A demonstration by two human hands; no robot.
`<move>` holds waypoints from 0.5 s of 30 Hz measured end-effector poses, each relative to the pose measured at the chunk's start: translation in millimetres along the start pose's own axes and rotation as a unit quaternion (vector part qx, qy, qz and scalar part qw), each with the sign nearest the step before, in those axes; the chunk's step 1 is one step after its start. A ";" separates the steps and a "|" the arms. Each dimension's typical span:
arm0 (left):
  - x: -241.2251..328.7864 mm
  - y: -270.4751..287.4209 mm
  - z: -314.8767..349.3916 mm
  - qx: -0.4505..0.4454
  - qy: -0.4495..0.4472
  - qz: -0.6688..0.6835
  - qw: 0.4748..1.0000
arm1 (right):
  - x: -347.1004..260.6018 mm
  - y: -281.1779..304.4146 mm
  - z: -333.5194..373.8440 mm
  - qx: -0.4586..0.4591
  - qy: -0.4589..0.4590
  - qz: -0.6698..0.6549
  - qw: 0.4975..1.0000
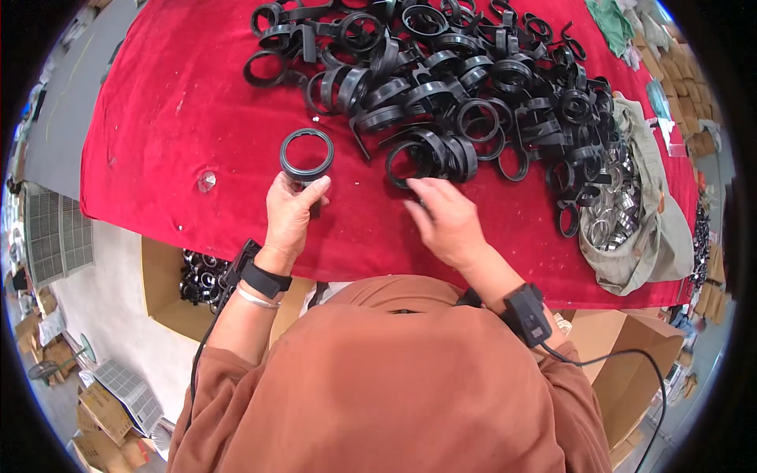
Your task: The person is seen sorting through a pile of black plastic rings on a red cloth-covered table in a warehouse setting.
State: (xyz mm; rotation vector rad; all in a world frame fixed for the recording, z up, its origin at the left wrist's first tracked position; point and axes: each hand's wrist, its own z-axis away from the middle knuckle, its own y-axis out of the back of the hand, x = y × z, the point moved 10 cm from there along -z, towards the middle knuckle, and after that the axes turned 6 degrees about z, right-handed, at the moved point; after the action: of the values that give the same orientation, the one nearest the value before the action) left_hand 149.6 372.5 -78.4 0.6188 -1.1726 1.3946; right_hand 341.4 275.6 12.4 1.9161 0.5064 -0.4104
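Observation:
My left hand (292, 206) is closed, its thumb and fingers pinching the lower edge of a black plastic ring (329, 162). The ring is raised with its round opening facing up toward me. To its right, my right hand (448, 217) reaches to the near edge of a heap of black plastic ring clamps (465, 87). Its thumb and fingers are apart, and the fingertips are at the lower rim of a loose ring (389, 169). Whether they touch it I cannot tell. Many rings in the heap have flat arms or tabs.
A red cloth (173, 126) covers the table. At the right, a grey-green cloth bag (662, 236) holds shiny metal rings (611, 217). Below the table edge, a cardboard box (162, 276) with black rings stands left and another carton (631, 355) right. Cables run from both wrist straps.

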 end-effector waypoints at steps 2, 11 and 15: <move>-9.8 -0.8 2.6 -0.005 0.020 0.020 1.000 | 4.7 -30.8 -3.6 -0.065 -0.076 0.048 0.994; -23.0 -17.1 13.5 0.006 0.038 0.131 0.991 | 42.1 -59.6 4.9 -0.080 -0.359 -0.596 0.714; -18.7 -49.5 15.6 -0.027 0.094 0.238 0.966 | 32.8 -65.6 12.0 -0.053 -0.350 -0.781 0.515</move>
State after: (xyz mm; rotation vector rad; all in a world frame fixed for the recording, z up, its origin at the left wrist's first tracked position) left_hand 196.2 343.1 -74.9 0.1582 -1.2479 1.7733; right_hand 334.5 292.5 -59.7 0.4315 1.5183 -2.0965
